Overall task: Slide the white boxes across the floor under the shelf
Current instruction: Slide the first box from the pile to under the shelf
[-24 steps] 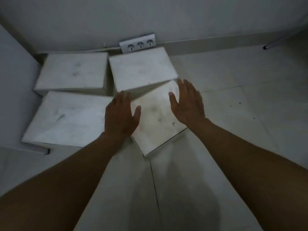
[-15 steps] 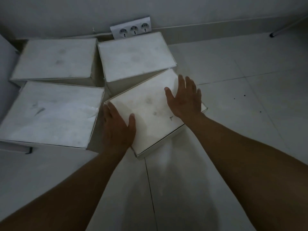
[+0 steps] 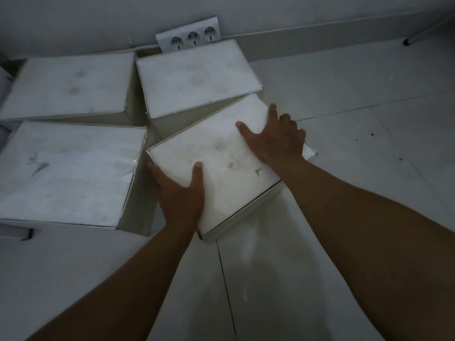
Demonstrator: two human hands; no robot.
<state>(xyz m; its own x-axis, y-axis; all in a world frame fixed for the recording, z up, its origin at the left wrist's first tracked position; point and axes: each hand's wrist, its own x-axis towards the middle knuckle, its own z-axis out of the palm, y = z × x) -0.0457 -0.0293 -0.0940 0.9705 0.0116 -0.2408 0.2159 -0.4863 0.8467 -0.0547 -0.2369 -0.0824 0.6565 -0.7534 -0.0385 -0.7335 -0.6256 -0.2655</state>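
The step in hand looks like turning and sliding the nearest white box (image 3: pixel 219 166), which sits askew on the tiled floor (image 3: pixel 344 99), one corner pointing toward the person and its far edge close against the box behind it (image 3: pixel 197 77). The left hand (image 3: pixel 181 193) grips the box's near-left edge, thumb lying on the lid and fingers dropped over the side. The right hand (image 3: pixel 275 139) rests across the lid's far-right part, thumb spread on top and fingertips bent over the far edge, so both hands have hold of this one box. Three more white boxes lie in a loose cluster toward the wall: the one behind, just below a triple socket strip (image 3: pixel 190 36), another (image 3: pixel 71 84) beside it to the left, and a large one (image 3: pixel 69 171) at the near left, just beside the held box. No shelf is plainly visible, so where the box must go is a guess; the next move probably calls for squaring it up with its neighbours and pushing it flat along the floor without lifting or jamming a corner. The lid is dull white and smudged with faint grey marks, its edges slightly lifted.
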